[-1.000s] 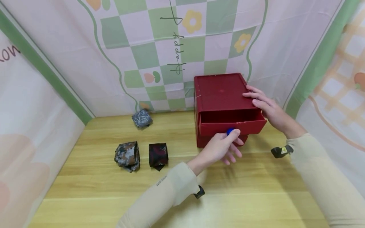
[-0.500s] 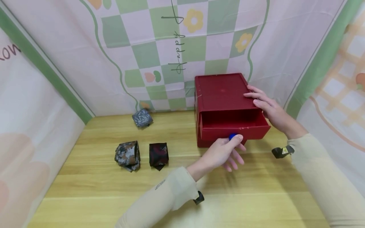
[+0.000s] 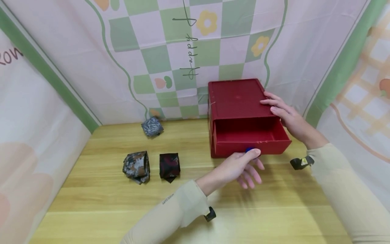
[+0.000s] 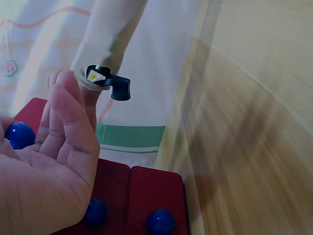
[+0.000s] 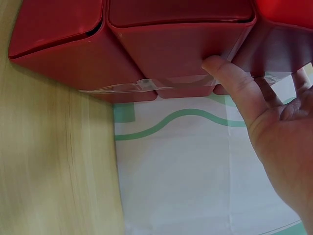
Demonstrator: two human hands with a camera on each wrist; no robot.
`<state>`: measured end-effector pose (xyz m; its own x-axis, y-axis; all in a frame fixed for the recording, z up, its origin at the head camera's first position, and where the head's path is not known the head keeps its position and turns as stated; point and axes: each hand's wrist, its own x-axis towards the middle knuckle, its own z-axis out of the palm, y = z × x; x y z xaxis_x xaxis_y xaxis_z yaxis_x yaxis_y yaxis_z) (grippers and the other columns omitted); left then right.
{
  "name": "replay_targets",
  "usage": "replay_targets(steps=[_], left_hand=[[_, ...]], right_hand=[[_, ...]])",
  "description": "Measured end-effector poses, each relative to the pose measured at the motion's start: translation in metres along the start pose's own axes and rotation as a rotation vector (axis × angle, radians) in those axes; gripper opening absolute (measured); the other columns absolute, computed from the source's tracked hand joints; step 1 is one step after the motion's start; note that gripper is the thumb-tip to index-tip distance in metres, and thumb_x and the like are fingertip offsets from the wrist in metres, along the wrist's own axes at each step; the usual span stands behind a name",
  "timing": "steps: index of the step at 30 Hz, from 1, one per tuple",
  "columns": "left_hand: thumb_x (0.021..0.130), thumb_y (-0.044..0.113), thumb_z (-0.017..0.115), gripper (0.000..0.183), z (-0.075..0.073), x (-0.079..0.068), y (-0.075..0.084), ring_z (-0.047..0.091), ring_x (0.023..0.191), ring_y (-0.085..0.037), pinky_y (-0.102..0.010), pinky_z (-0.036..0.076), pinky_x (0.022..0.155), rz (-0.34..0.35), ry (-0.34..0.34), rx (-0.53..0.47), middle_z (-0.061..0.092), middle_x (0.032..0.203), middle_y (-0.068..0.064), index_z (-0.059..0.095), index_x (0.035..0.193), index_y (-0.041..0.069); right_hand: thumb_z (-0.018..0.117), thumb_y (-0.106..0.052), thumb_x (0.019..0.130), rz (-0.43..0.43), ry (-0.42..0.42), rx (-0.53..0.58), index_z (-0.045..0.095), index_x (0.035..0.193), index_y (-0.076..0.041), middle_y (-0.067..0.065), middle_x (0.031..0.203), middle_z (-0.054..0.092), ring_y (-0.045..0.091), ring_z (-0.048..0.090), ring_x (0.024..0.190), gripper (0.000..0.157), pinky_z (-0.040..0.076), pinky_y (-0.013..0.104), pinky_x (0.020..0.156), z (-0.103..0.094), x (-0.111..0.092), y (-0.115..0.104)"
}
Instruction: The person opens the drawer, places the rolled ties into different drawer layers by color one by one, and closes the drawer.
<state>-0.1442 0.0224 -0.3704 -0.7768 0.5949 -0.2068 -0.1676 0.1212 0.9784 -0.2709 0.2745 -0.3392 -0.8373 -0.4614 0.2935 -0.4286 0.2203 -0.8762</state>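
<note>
A red drawer unit (image 3: pixel 237 98) stands at the back right of the table, its top drawer (image 3: pixel 236 148) pulled well out and bare inside where visible. My left hand (image 3: pixel 239 166) pinches the drawer's blue round knob (image 3: pixel 249 149), thumb on top, other fingers loosely extended below. The left wrist view shows this knob (image 4: pixel 20 135) partly behind the hand, above two closed drawers with blue knobs (image 4: pixel 160 223). My right hand (image 3: pixel 287 117) rests against the unit's right side, fingers over its top edge. In the right wrist view its thumb (image 5: pixel 232 81) presses the red side.
Three folded cloth bundles lie on the wooden table (image 3: pixel 100 203) at left: a grey patterned one (image 3: pixel 152 127) near the back, a brown-grey camouflage one (image 3: pixel 136 166), and a dark red-black one (image 3: pixel 169 166). A printed fabric backdrop (image 3: pixel 179 51) rises behind the unit.
The top drawer has slid farther out toward me, with my left hand moving along on its knob. My right hand stays in place on the unit. The cloth bundles have not moved.
</note>
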Motion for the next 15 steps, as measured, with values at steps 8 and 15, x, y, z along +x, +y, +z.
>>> replay_targets(steps=[8, 15], left_hand=[[0.099, 0.067, 0.038, 0.064, -0.0059, 0.0011, 0.0000, 0.068, 0.062, -0.021, -0.029, 0.053, 0.052, -0.024, -0.117, -0.023, 0.074, 0.083, -0.009, 0.066, 0.105, 0.009], [0.101, 0.066, 0.034, 0.062, -0.0038, -0.0052, 0.0036, 0.070, 0.067, -0.022, -0.031, 0.056, 0.058, -0.058, -0.187, -0.007, 0.074, 0.089, -0.006, 0.065, 0.106, 0.014]], right_hand=[[0.036, -0.022, 0.111, 0.003, -0.001, -0.006, 0.047, 0.150, -0.008, -0.001, 0.168, 0.015, 0.018, 0.016, 0.149, 0.043, 0.047, 0.016, 0.091, -0.0002, 0.0000, -0.0017], [0.037, -0.021, 0.111, -0.008, 0.004, -0.010, 0.048, 0.149, -0.006, 0.001, 0.168, 0.017, 0.019, 0.013, 0.151, 0.042, 0.039, 0.014, 0.098, 0.0013, 0.0000, -0.0017]])
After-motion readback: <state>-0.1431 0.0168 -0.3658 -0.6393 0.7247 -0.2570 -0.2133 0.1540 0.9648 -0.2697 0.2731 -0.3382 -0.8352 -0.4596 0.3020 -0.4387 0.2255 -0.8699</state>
